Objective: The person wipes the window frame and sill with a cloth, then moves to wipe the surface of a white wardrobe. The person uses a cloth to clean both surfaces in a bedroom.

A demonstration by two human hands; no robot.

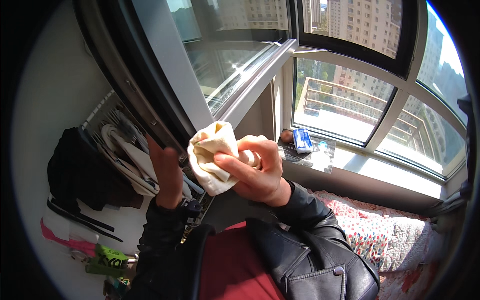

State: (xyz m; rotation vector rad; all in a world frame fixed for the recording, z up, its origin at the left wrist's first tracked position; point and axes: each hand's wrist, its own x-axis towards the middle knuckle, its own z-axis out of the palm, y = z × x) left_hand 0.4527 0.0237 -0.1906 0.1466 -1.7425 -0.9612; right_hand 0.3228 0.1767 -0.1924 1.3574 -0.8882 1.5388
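Observation:
My right hand (pixel 258 168) grips a bunched cream cloth (pixel 213 157) just in front of the lower corner of an opened window sash (pixel 245 99) with a grey frame. To the left, my left hand (pixel 167 176) is raised beside the dark edge of the sash's frame. Its fingers are partly hidden and look blurred, and nothing shows in it. The cloth is folded over on itself, with its loose part turned towards the left hand.
Clothes (pixel 127 153) hang on a rack at the left. On the windowsill (pixel 390 170) at the right stand a blue and white packet (pixel 302 141) and a round brown item (pixel 287 135). A patterned quilt (pixel 363 232) lies below the sill. Fixed panes (pixel 341 97) face tall buildings.

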